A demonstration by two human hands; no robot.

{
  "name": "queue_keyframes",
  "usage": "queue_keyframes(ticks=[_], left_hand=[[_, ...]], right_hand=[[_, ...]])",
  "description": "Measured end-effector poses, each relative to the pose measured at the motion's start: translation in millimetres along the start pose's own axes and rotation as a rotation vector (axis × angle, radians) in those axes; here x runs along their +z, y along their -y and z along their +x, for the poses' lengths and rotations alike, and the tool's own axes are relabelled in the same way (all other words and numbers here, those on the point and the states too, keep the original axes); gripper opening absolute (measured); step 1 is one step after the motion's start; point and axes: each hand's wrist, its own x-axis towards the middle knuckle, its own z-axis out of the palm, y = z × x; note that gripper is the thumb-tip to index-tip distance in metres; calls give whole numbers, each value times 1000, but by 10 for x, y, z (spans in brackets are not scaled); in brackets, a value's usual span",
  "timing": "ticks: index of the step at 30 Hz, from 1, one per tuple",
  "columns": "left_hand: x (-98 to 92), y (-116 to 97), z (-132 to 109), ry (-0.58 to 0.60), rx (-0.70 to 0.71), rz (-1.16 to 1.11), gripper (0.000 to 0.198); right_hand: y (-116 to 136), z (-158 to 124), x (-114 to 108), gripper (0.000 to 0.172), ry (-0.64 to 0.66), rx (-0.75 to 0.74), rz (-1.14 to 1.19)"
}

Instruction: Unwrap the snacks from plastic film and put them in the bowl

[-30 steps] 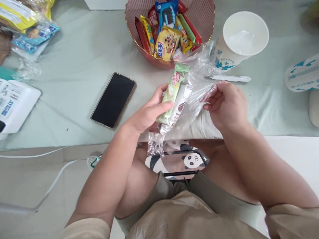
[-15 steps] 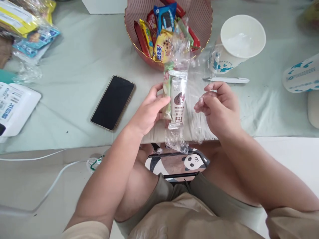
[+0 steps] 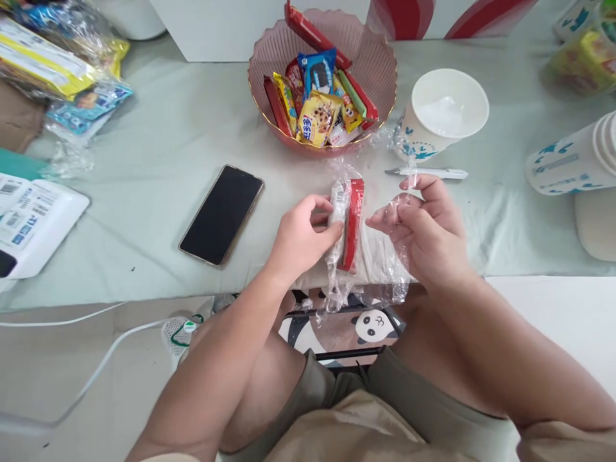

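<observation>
My left hand grips a small stack of wrapped snack bars held on edge at the table's front edge; a red wrapper faces right and a pale one sits behind it. The bars sit inside a clear plastic bag. My right hand pinches the crinkled side of that bag just right of the bars. Behind them stands a pink ribbed bowl filled with several wrapped snacks.
A black phone lies face up to the left. A white paper cup and a small white pen-like tool are behind my right hand. Stacked cups lie at the right. Snack packets and a white box are at the left.
The bars turned on edge, so the red wrapper now shows instead of the white and green ones. Both hands drew closer to the table edge. The view tilted up.
</observation>
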Motion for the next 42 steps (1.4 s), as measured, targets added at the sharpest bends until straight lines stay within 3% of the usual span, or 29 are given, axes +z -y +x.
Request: queue_keyframes(ticks=[2, 6, 8, 13, 15, 17, 19, 21, 23, 26, 32, 34, 37, 40, 42], left_hand=[[-5, -15, -15, -56, 29, 82, 15], [-34, -49, -44, -185, 121, 412, 30], [-52, -60, -42, -221, 138, 519, 27], [-113, -42, 1, -175, 32, 355, 20], [-127, -14, 16, -176, 29, 279, 21], [-125, 12, 23, -172, 25, 171, 23], [-106, 19, 21, -136, 5, 29, 23], [-82, -8, 8, -85, -24, -114, 23], [-68, -66, -12, -35, -65, -247, 24], [-84, -173, -46, 60, -142, -398, 24], [-138, -256, -80, 244, -224, -566, 25], [-142, -252, -81, 277, -188, -587, 26], [-175, -258, -80, 206, -94, -535, 32], [-256, -282, -86, 134, -42, -445, 38], [-315, -291, -96, 160, -36, -436, 40]], right_hand=[[2, 15, -64, 26, -47, -28, -55], [11, 52, -223, 29, -102, -77, -243], [29, 83, -318, 33, -139, -87, -415], [108, 175, -550, 47, -235, -26, -970], [153, 152, -555, 51, -274, -143, -1098], [200, 65, -460, 42, -307, -402, -1106], [225, -60, -280, 28, -223, -593, -1008], [197, -164, -73, 20, -9, -498, -904], [115, -201, 89, 33, 126, -240, -874], [-49, -143, 163, 61, 126, -3, -822], [-176, -21, 46, 76, 122, 99, -372], [-151, -13, 51, 73, 135, 180, -190], [-84, -4, 81, 65, 127, 262, 31], [-26, 10, 78, 49, 123, 302, 123], [-14, 15, 63, 37, 133, 352, 130]])
